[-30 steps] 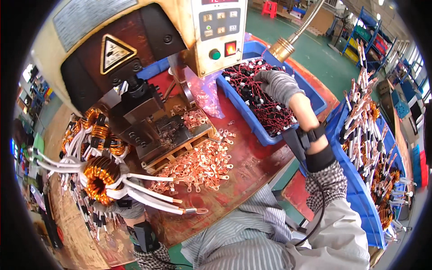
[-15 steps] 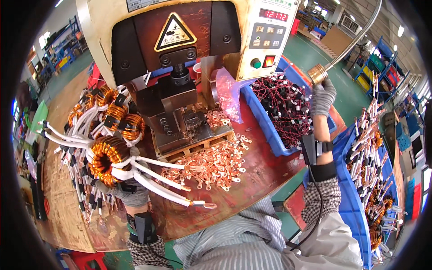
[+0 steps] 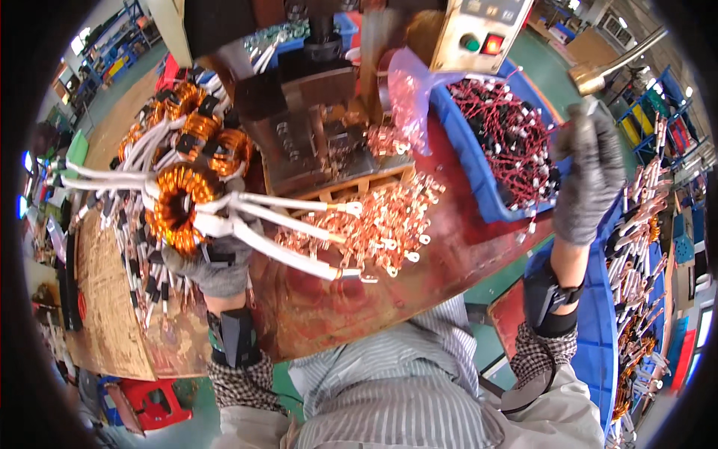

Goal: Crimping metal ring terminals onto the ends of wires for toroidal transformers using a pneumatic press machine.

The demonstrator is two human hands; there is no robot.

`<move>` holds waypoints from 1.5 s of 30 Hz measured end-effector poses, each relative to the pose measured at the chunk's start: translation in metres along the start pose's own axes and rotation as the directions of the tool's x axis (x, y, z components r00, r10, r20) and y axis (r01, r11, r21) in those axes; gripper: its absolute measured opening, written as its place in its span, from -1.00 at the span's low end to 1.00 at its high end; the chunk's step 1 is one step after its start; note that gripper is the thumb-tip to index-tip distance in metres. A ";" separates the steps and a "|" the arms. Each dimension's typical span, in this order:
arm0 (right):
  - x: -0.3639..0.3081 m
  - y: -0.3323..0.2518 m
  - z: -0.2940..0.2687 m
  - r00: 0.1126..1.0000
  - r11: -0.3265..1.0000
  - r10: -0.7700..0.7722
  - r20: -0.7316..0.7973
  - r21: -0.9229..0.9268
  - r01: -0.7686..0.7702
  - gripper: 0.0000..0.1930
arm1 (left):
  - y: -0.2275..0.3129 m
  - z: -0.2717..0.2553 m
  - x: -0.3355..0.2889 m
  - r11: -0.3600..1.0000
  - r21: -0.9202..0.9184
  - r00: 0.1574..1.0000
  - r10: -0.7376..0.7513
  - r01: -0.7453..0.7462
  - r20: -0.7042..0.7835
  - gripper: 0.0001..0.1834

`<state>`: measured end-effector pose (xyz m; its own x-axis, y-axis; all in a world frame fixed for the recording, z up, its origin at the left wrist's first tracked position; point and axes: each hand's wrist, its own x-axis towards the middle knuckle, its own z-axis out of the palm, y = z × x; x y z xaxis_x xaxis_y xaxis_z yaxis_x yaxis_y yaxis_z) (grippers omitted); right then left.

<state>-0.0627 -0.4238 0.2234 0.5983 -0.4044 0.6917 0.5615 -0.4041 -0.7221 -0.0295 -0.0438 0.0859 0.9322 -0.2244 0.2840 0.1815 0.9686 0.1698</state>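
My left hand, in a grey glove, is closed round a toroidal coil wound with copper wire, holding it above the table's left part. Thick white leads run from the coil to both sides; those on the right end in copper lugs and reach over a heap of loose copper lugs. My right hand, also gloved in grey, is raised at the right, just below a brass-coloured lamp head on a bendable metal neck. Motion blurs its fingers, so whether they hold anything cannot be made out.
A press stands beyond the lug heap. Several more coils lie at the left. A blue bin holds red and black twisted wires, with a purple plastic bag beside it. Another blue bin at the right holds leaded coils.
My view has tipped, so the press sits higher in it. My right hand has come nearer and right, apart from the lamp head. The left hand keeps its hold on the coil.
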 end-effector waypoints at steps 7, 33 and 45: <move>-0.105 0.040 0.009 0.934 0.953 0.290 0.211 -0.152 -0.261 -0.84 | -0.010 0.008 0.010 0.980 0.190 0.996 0.037 -0.051 0.078 0.21; -0.133 0.010 0.073 0.664 0.464 0.572 0.482 0.477 -0.747 -0.79 | -0.004 -0.009 0.001 0.867 0.463 0.949 0.279 -0.184 -0.146 0.11; -0.135 0.002 0.081 0.714 0.585 0.530 0.458 0.412 -0.699 -0.80 | -0.004 -0.010 -0.003 0.897 0.433 0.983 0.152 -0.092 -0.106 0.01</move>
<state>-0.0960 -0.3034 0.1279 0.9864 -0.1268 0.1045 0.1459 0.3841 -0.9117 -0.0296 -0.0459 0.0749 0.9768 -0.0623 0.2048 -0.0583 0.8432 0.5344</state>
